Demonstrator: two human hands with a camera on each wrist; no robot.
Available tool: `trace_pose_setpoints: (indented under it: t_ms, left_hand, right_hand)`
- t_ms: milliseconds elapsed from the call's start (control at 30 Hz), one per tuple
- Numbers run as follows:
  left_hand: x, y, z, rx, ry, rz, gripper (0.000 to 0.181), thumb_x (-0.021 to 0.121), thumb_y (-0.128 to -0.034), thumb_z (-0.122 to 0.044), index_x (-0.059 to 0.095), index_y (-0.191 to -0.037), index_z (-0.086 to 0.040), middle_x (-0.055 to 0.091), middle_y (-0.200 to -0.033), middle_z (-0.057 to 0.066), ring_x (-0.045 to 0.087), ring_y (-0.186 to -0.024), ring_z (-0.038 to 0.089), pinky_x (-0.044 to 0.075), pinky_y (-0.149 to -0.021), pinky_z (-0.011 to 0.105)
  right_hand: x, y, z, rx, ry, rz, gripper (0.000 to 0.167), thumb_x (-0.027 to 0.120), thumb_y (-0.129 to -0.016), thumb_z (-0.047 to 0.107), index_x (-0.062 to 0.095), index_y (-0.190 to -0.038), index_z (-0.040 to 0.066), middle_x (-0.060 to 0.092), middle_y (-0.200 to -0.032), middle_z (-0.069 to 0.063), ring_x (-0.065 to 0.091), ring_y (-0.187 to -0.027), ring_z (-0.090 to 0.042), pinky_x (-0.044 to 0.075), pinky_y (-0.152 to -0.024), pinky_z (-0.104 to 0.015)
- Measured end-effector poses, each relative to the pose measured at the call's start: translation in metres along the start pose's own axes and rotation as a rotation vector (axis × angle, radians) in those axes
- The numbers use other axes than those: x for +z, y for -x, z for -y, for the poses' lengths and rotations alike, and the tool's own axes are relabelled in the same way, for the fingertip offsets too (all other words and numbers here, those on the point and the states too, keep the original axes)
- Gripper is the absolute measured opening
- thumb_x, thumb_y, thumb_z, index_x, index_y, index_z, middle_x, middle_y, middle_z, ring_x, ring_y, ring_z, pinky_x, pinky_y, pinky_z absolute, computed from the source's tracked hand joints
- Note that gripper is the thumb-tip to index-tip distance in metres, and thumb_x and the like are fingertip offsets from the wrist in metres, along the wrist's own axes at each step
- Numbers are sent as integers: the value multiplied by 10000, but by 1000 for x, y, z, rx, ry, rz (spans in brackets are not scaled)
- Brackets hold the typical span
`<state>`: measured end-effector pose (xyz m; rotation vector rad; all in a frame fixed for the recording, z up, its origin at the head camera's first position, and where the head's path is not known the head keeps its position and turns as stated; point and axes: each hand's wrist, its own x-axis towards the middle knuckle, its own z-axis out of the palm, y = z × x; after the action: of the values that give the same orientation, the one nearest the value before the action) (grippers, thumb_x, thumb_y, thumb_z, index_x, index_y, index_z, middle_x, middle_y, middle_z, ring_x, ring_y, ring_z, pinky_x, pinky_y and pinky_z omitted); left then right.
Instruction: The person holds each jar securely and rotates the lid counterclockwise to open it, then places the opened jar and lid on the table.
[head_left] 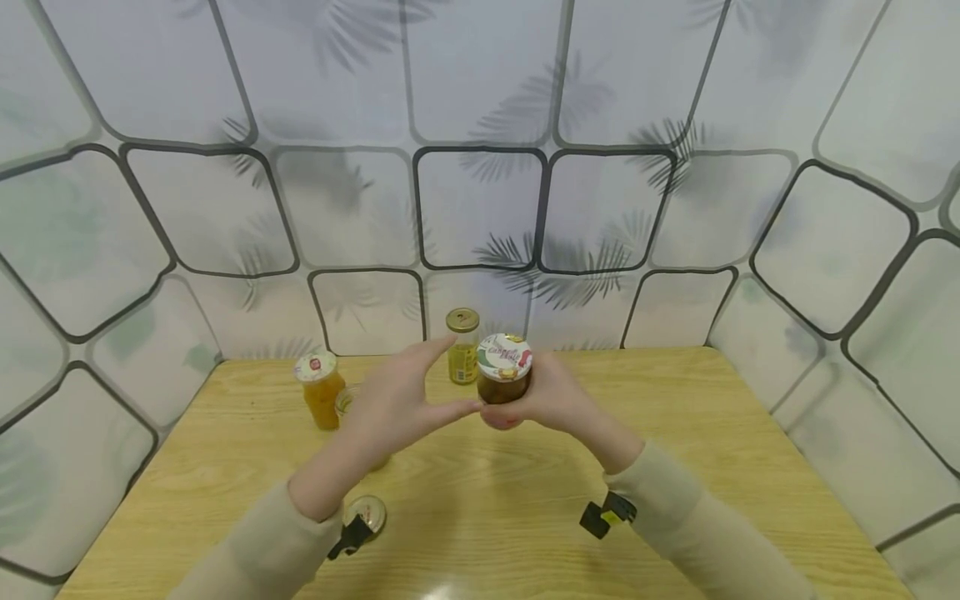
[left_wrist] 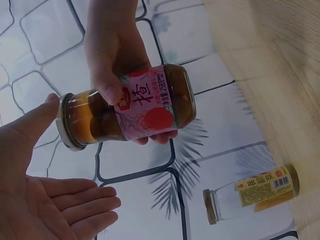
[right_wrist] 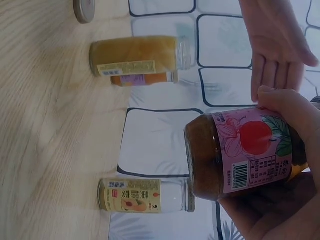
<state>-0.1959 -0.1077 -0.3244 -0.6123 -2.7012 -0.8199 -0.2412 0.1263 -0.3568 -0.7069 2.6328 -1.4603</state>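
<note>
Head view: above the worktop (head_left: 510, 517), we saw a dark jar (head_left: 502, 389) in the curled fingers of the right hand (head_left: 557, 393); the left hand (head_left: 397, 398), fingers spread, held nothing beside it. Left wrist: the jar's pink label (left_wrist: 145, 102) read "楂". Right wrist: we saw its barcode (right_wrist: 240, 176) and, beyond, a yellow-labelled jar (right_wrist: 132, 195) marked "黄桃".
</note>
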Motion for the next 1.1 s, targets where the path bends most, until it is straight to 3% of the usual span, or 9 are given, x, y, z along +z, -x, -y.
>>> trace_pose_setpoints:
  t_ms: [200, 467, 700, 967, 1100]
  left_hand:
    - [4, -2, -8, 44, 24, 30, 899, 892, -850, -469, 500, -1579, -119, 580, -1575, 107, 599, -1410, 348, 548, -1110, 541]
    - [10, -1, -9, 69, 31, 44, 818, 866, -884, -455, 554, -1528, -60, 599, -1554, 115, 605, -1405, 343, 534, -1134, 524]
    - [10, -5, -8, 51, 62, 74, 777, 872, -887, -418, 572, -1519, -81, 631, -1522, 109, 619, -1387, 342, 542, -1117, 530]
    - [14, -18, 6, 57, 374, 184, 744, 910, -861, -218, 582, -1507, -52, 604, -1551, 115, 600, -1411, 347, 504, -1173, 512]
    - [16, -22, 12, 81, 469, 227, 740, 905, -862, -171, 577, -1517, -68, 588, -1566, 122, 587, -1425, 340, 492, -1186, 499]
  right_hand:
    - [6, 5, 0, -52, 5, 32, 513, 961, -747, 124, 726, -1191, 18, 789, -1086, -139, 729, -960, -169, 613, -872, -330]
    - [14, 10, 0, -51, 0, 116, 412, 939, -748, 166, 748, -1105, 86, 789, -982, -53, 685, -782, -89, 619, -711, -285]
    - [15, 12, -2, -43, 8, 128, 414, 935, -747, 175, 739, -1107, 115, 775, -974, -26, 663, -755, -101, 603, -687, -280]
    - [15, 13, -1, -29, 9, 123, 483, 944, -735, 220, 730, -1151, 101, 772, -1045, -49, 670, -838, -116, 602, -742, -283]
    - [17, 14, -1, -30, 0, 128, 484, 943, -733, 223, 724, -1150, 113, 763, -1041, -34, 660, -839, -118, 596, -743, -274]
